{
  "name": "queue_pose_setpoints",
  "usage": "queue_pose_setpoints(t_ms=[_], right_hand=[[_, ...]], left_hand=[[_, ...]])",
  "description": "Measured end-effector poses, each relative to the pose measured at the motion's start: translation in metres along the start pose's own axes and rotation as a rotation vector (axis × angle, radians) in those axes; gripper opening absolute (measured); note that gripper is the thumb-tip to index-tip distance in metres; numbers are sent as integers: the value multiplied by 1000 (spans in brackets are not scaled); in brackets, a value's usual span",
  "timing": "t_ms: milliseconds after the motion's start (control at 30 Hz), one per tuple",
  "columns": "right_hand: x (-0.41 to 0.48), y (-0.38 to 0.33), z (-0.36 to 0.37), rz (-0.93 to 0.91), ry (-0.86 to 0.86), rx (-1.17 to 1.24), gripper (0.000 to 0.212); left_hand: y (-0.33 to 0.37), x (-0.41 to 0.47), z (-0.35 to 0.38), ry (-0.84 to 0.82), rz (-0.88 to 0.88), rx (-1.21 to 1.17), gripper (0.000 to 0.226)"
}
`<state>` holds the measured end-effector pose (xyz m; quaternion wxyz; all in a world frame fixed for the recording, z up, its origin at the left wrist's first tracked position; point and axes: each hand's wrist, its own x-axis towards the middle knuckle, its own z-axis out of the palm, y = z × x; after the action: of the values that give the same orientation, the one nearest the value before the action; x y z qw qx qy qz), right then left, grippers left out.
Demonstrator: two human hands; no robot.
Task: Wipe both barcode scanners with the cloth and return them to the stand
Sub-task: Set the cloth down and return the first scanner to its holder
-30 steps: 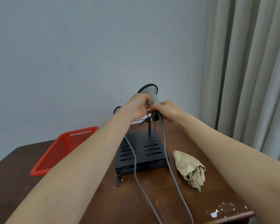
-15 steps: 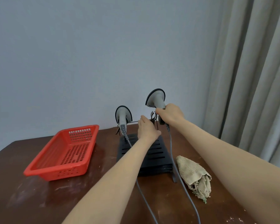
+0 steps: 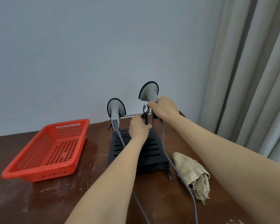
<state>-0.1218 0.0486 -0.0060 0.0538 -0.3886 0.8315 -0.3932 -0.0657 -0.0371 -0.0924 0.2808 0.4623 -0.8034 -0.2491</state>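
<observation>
My right hand (image 3: 164,109) is closed around the handle of one grey scanner (image 3: 149,92), holding it up just right of the black clip (image 3: 145,112) on the stand (image 3: 152,152), its head tilted toward the far wall. My left hand (image 3: 138,126) grips the clip's post, fingers wrapped around it. The other scanner (image 3: 116,109) sits upright in the stand's far left holder, its cable (image 3: 120,136) running toward me under my left forearm. The held scanner's cable (image 3: 166,152) hangs down past the stand's right edge, across the crumpled cloth (image 3: 191,172) lying on the table (image 3: 39,199). A red basket (image 3: 44,159) sits on the left
</observation>
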Motion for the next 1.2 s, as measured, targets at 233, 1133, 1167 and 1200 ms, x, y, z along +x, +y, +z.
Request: queue_pose_setpoints(t_ms=[233,1133,1167,1200], right_hand=[[-4,2,4,-27,-21,-27,32],[-8,0,24,-221,-4,-379,33],[-9,0,24,-231,-10,-398,33],[-10,0,25,-237,-19,-417,33]], left_hand=[[-10,-6,5,41,36,-36,31],[-9,-10,12,71,188,157,24],[-9,-10,12,71,186,160,22],[-9,-9,13,70,181,165,19]])
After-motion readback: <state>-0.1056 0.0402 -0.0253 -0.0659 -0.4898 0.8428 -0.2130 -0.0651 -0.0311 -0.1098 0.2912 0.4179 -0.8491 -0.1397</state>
